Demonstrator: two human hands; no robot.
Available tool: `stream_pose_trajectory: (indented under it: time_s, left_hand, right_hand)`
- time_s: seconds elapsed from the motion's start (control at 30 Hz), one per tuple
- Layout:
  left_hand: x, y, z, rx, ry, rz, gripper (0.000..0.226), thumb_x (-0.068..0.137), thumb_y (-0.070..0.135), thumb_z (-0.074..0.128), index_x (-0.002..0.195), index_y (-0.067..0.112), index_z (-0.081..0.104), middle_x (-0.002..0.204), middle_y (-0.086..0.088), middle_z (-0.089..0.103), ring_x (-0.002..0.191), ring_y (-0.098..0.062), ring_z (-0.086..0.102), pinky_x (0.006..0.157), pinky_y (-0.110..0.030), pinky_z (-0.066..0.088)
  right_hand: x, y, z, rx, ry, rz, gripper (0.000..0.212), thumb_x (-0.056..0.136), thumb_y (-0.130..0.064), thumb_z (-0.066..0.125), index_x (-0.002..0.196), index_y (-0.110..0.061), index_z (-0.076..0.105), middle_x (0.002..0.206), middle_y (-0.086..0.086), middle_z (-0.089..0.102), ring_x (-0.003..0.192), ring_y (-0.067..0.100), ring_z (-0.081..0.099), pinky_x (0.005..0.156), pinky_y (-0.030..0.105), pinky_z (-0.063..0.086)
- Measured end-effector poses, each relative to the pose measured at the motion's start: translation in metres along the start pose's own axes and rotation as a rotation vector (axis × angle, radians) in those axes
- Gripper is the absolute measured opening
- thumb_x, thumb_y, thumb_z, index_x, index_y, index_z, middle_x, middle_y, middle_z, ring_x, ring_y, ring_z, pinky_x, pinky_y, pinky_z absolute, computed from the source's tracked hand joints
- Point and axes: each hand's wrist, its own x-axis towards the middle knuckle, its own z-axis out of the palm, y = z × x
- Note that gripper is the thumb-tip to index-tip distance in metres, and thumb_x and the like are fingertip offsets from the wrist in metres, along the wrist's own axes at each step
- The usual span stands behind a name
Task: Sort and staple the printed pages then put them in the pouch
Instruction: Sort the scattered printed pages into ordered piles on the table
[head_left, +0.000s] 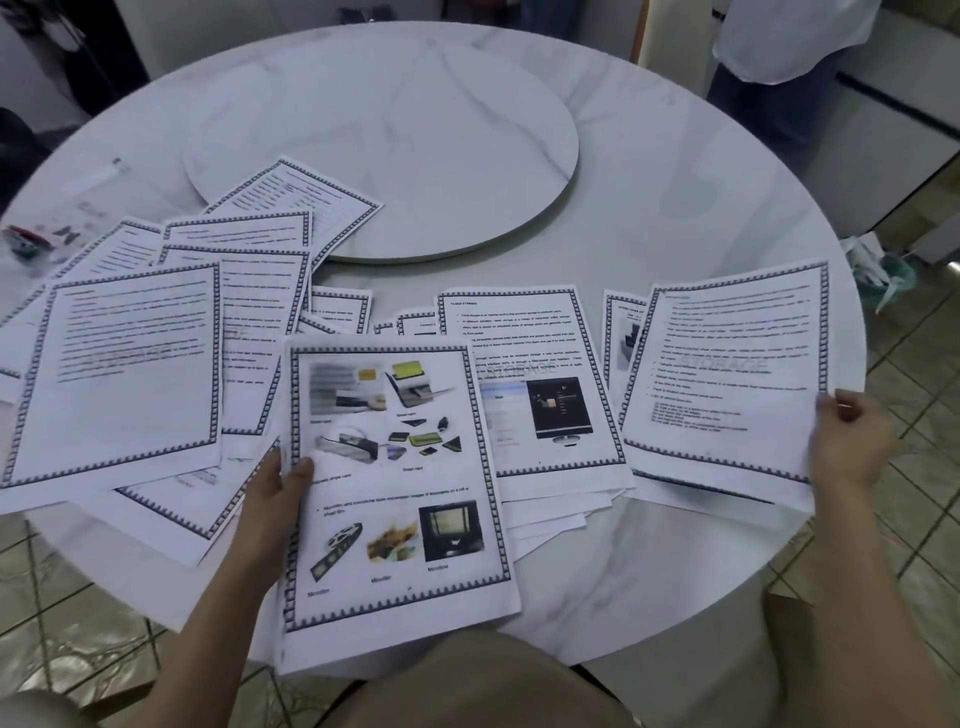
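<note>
The left hand reaches in from the lower left, its bare left forearm slanting up and to the right. It grips the left edge of a picture page: the thumb lies flat on top of the sheet, and the other fingers are hidden beneath it. The right hand comes in from the lower right on a bare right forearm that slants up and to the left. It holds the right edge of a text page near the lower corner, with its fingers curled over the paper. The two hands are well apart, each holding its own sheet
</note>
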Motion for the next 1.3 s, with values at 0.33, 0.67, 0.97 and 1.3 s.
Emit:
stream_pose_trajectory:
  time_s: [0.33, 0.67, 0.97, 1.3]
  left_hand:
    - [0.009, -0.001, -0.023, -0.009, 0.049, 0.009, 0.034, 0.098, 0.018, 0.043, 0.13, 0.008, 0.048, 0.121, -0.012, 0.058, 0.109, -0.03, 0.056, 0.093, -0.04, 0.044]
    - [0.013, 0.009, -0.04, -0.072, 0.115, 0.006, 0.031, 0.099, 0.017, 0.042, 0.127, 0.009, 0.049, 0.107, -0.013, 0.059, 0.078, -0.015, 0.058, 0.065, -0.027, 0.046]
    - [0.012, 0.013, -0.04, -0.056, 0.097, -0.003, 0.029, 0.099, 0.017, 0.041, 0.126, 0.012, 0.049, 0.095, -0.003, 0.062, 0.078, -0.012, 0.059, 0.061, -0.024, 0.046]
    - [0.017, 0.016, -0.027, -0.038, 0.049, -0.004, 0.028, 0.099, 0.017, 0.041, 0.126, 0.014, 0.049, 0.103, -0.006, 0.06, 0.081, -0.011, 0.058, 0.067, -0.025, 0.049]
  right_hand:
    - [0.021, -0.034, 0.004, 0.236, 0.055, 0.054, 0.03, 0.09, -0.018, 0.056, 0.115, -0.002, 0.06, 0.096, 0.006, 0.059, 0.088, 0.014, 0.055, 0.09, 0.03, 0.05]
    - [-0.049, -0.058, 0.071, 0.196, -0.256, 0.019, 0.024, 0.09, -0.011, 0.057, 0.109, 0.002, 0.063, 0.095, 0.005, 0.058, 0.09, 0.016, 0.053, 0.084, 0.023, 0.042]
    - [-0.104, -0.047, 0.106, -0.01, -0.509, -0.065, 0.025, 0.092, -0.013, 0.054, 0.111, 0.0, 0.063, 0.112, 0.016, 0.065, 0.103, 0.028, 0.058, 0.083, 0.023, 0.038]
    - [-0.042, 0.007, 0.048, -0.547, -0.24, 0.14, 0.07, 0.081, -0.034, 0.068, 0.128, 0.01, 0.039, 0.135, 0.03, 0.033, 0.127, 0.042, 0.03, 0.103, 0.048, 0.03]
